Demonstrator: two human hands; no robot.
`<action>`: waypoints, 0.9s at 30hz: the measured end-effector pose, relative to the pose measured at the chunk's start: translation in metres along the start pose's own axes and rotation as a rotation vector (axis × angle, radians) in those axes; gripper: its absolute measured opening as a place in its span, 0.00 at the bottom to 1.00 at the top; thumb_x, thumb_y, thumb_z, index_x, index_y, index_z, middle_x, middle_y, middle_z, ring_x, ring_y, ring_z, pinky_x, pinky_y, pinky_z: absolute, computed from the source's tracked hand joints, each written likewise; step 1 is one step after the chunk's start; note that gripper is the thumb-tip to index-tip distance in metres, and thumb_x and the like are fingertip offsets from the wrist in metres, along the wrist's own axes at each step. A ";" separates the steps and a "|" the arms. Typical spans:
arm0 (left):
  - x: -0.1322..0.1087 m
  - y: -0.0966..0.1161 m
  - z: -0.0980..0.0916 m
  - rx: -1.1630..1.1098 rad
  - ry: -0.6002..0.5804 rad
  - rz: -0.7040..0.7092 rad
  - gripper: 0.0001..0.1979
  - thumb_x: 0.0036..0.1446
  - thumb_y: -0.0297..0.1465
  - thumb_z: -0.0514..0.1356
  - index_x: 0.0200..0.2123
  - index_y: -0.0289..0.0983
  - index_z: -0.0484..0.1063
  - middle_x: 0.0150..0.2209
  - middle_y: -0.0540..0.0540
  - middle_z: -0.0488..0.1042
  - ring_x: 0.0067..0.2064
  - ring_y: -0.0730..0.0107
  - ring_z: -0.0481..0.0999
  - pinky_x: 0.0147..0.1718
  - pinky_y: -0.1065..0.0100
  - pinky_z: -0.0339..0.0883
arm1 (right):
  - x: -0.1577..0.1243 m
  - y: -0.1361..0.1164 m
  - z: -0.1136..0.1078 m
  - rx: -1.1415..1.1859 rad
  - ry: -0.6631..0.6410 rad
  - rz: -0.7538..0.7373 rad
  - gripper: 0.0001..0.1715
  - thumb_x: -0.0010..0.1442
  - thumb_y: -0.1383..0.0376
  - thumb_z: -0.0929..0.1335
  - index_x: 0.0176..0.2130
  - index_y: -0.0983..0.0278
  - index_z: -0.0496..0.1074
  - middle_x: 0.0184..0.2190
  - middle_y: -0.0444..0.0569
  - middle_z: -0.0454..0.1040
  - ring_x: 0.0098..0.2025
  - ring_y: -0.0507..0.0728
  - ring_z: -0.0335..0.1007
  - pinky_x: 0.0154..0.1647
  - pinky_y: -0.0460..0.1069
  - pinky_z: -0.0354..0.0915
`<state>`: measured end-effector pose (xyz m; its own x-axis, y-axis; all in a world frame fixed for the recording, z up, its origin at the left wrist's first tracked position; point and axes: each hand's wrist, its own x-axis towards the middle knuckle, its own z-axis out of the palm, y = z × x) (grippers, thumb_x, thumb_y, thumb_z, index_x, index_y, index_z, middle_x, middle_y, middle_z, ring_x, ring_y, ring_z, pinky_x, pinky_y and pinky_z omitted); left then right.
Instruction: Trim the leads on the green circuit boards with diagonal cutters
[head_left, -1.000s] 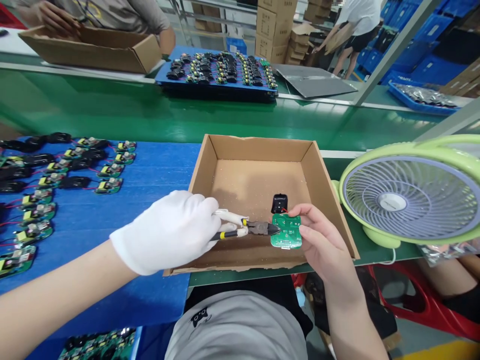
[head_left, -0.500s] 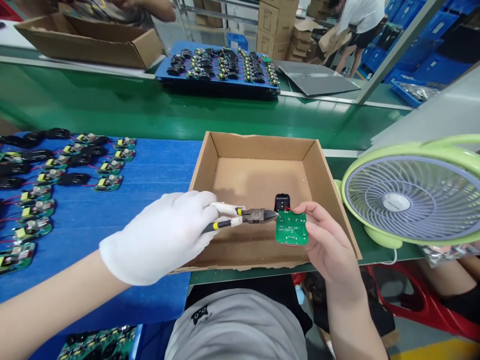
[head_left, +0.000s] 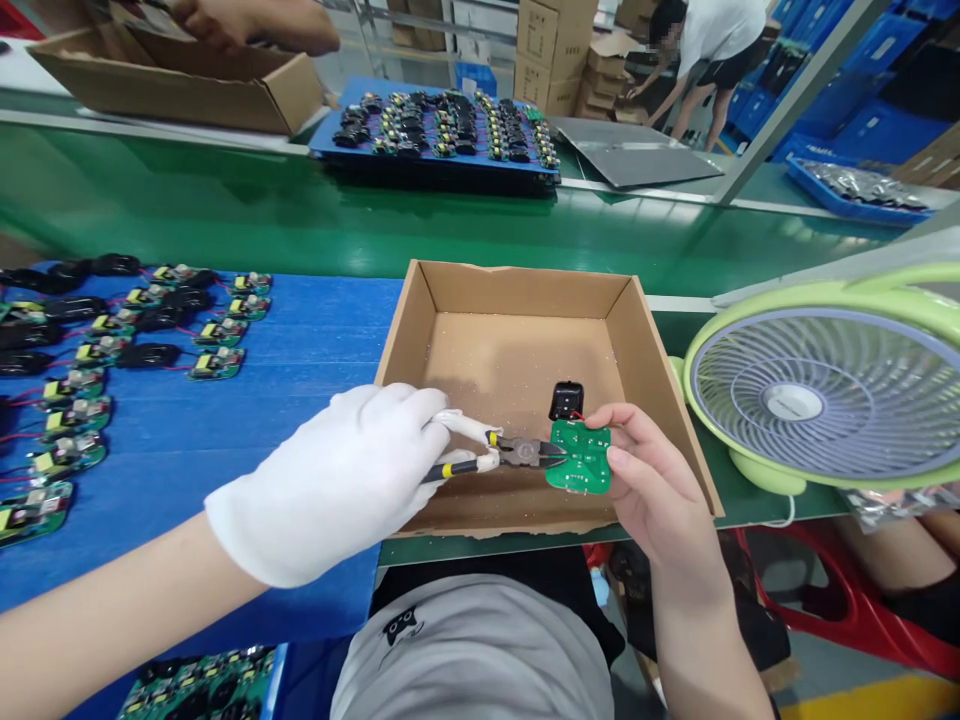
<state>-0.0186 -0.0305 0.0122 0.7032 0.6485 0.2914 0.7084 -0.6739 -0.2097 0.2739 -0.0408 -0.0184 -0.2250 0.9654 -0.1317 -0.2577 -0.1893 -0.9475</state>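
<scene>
My left hand (head_left: 337,480), in a white glove, is closed around the handles of a pair of cutting pliers (head_left: 525,453). Their jaw tips lie over the left part of a green circuit board (head_left: 581,460); whether they touch it I cannot tell. My bare right hand (head_left: 660,485) pinches that board by its right edge, solder side up. Beyond the board's upper edge sits a black plastic part (head_left: 566,401), joined to it by a short red wire. Board and pliers are held above an open cardboard box (head_left: 517,292).
On the blue mat (head_left: 322,330) at left lie rows of circuit boards (head_left: 217,363) wired to black parts. A green fan (head_left: 795,405) stands right of the box. Behind are a loaded blue tray (head_left: 442,165) and a co-worker's hand (head_left: 214,20) above another box (head_left: 180,95).
The plier jaws have moved slightly down and right, from the board's upper left edge to over its surface. The board has tilted a little. Behind, the co-worker's hand has come into clearer view.
</scene>
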 end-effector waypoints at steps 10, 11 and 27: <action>0.000 -0.002 -0.002 0.018 0.009 -0.073 0.12 0.65 0.24 0.60 0.47 0.41 0.81 0.37 0.40 0.79 0.37 0.49 0.81 0.33 0.53 0.68 | -0.001 -0.001 0.000 -0.044 0.000 0.001 0.15 0.72 0.51 0.75 0.53 0.54 0.76 0.47 0.50 0.83 0.47 0.62 0.83 0.49 0.54 0.80; 0.000 -0.002 -0.001 0.007 0.009 -0.072 0.13 0.65 0.24 0.61 0.48 0.42 0.81 0.37 0.40 0.79 0.38 0.48 0.81 0.33 0.53 0.69 | -0.001 -0.001 0.000 -0.034 0.008 0.002 0.16 0.71 0.51 0.76 0.53 0.54 0.76 0.46 0.49 0.83 0.46 0.61 0.82 0.48 0.54 0.80; 0.007 0.000 0.001 -0.036 0.002 -0.052 0.07 0.62 0.26 0.62 0.42 0.38 0.80 0.38 0.38 0.81 0.35 0.47 0.82 0.33 0.51 0.70 | -0.003 -0.005 -0.001 -0.056 -0.073 0.033 0.18 0.73 0.50 0.76 0.55 0.55 0.76 0.43 0.47 0.82 0.40 0.58 0.79 0.47 0.53 0.79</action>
<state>-0.0131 -0.0256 0.0135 0.6651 0.6826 0.3028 0.7416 -0.6514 -0.1604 0.2764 -0.0422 -0.0136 -0.3008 0.9428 -0.1437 -0.1964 -0.2087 -0.9581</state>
